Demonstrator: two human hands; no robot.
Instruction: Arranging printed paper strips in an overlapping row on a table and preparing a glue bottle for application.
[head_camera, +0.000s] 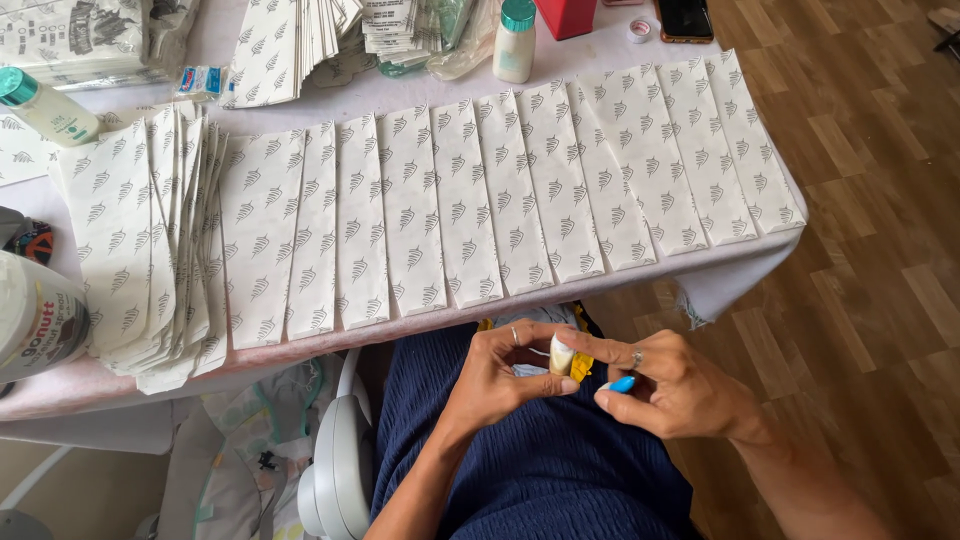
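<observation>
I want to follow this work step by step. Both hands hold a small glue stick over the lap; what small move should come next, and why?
Probably bring the glue stick up to the nearest paper bag. The left hand pinches the stick upright, the right hand holds a blue cap apart from it, so it seems open, and the bags lie fanned along the table edge.

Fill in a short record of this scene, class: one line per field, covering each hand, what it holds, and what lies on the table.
Left hand: pinches a small white-and-yellow glue stick, upright
Right hand: holds a small blue plastic cap, fingers also touching the stick
Table: pink cloth cover
On table: overlapping row of white leaf-printed paper bags
Far edge: white bottle with teal cap
</observation>
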